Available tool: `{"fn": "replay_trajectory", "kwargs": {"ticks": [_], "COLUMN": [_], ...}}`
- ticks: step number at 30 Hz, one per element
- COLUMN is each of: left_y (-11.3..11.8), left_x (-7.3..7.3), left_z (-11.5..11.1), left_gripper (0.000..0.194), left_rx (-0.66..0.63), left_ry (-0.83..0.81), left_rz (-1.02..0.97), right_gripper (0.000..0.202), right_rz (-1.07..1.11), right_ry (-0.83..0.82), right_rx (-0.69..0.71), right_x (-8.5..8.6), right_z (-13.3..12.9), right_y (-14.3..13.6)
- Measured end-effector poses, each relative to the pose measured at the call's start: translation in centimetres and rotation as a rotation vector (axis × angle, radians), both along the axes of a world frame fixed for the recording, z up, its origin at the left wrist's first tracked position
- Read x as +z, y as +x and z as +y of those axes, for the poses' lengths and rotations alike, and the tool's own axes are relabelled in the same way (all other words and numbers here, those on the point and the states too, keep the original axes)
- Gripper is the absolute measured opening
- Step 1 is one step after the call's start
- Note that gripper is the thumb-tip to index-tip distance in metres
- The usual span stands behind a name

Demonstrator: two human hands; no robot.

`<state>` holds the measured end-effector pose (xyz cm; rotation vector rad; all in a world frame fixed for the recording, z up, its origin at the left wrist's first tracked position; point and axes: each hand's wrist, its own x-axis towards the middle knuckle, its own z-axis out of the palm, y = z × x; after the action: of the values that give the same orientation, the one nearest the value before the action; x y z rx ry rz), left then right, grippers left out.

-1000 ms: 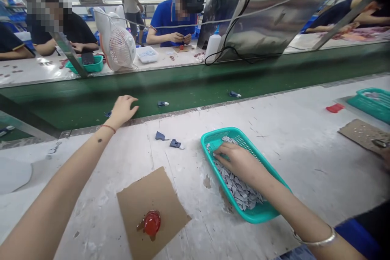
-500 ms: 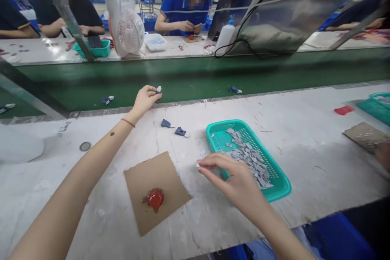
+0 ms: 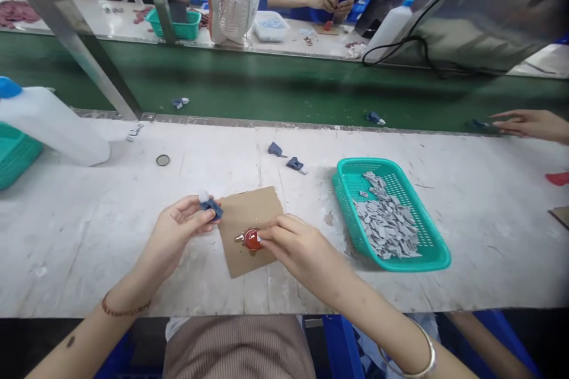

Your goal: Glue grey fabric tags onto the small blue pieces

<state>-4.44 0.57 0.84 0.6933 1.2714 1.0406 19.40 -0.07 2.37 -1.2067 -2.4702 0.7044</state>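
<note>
My left hand point(image 3: 175, 234) pinches a small dark blue plastic part point(image 3: 213, 208) with a whitish tip, just left of a brown cardboard square point(image 3: 271, 204). On the cardboard sits a small red cap point(image 3: 251, 238) with wet, shiny liquid in and around it. At the cap's right edge are the closed fingertips of my right hand point(image 3: 306, 251), holding a tiny pale grey piece point(image 3: 259, 238). Two more dark blue parts point(image 3: 275, 149) lie on the table beyond the cardboard. To the right stands a green basket point(image 3: 438, 249) of many grey pieces point(image 3: 389, 222).
A white bottle with a blue cap point(image 3: 66, 124) and a bottle cap point(image 3: 162, 160) are on the left. Behind runs a green belt point(image 3: 267, 83) carrying blue parts point(image 3: 376, 118). A co-worker's hand point(image 3: 533, 125) reaches over it at right. Across it stand a fan point(image 3: 235, 0) and co-workers.
My left hand has come back from the belt's edge with the blue part, down beside the cardboard. My right hand has moved left from beside the basket to the red cap. The view has tilted down.
</note>
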Motion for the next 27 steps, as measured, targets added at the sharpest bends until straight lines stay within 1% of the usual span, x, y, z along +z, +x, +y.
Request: {"fn": "replay_trajectory", "kwargs": {"ticks": [4,6,7,9,11,13,15,17,19,22,27], "left_y": [0.1,0.4,0.7,1.5,2.4,3.3,4.2,4.9,5.3,5.6,6.0], "left_x": [-0.7,-0.9,-1.0,-1.0,-0.8,-0.4,0.0,0.3,0.5,0.7,0.8], "left_z": [-2.8,-3.7,-4.1,-4.7,-5.1,-5.3,-5.4,-5.4,-5.3,-5.3,-5.4], "left_gripper": [0.03,0.032,0.033,0.034,0.029,0.024,0.021,0.019,0.016,0.015,0.012], "left_rx": [0.047,0.069,0.076,0.08,0.061,0.025,-0.007,-0.027,-0.046,-0.054,-0.017], "left_ry": [0.017,0.017,0.016,0.017,0.027,0.047,0.073,0.092,0.103,0.117,0.152], "left_rz": [-0.045,-0.074,-0.088,-0.113,-0.14,-0.172,-0.207,-0.233,-0.254,-0.285,-0.341], "right_gripper": [0.019,0.02,0.019,0.015,0.009,0.009,0.013,0.017,0.017,0.012,0.005], "right_rz": [-0.082,-0.041,0.009,0.149,0.304,0.454,0.569,0.622,0.633,0.616,0.518], "right_ry": [0.065,0.044,0.009,-0.108,-0.275,-0.45,-0.575,-0.638,-0.66,-0.649,-0.527], "right_rx": [0.023,0.0,-0.027,-0.122,-0.239,-0.338,-0.384,-0.39,-0.374,-0.359,-0.33], "right_x": [-0.2,0.2,0.6,1.6,2.6,3.5,4.0,4.4,4.6,5.2,5.9], "right_z": [-0.2,-0.1,0.0,0.2,0.4,0.4,0.2,0.0,-0.3,-0.6,-1.0], "right_y": [-0.4,-0.5,-0.6,-0.5,-0.4,-0.3,-0.2,-0.3,-0.5,-0.9,-1.5]}}
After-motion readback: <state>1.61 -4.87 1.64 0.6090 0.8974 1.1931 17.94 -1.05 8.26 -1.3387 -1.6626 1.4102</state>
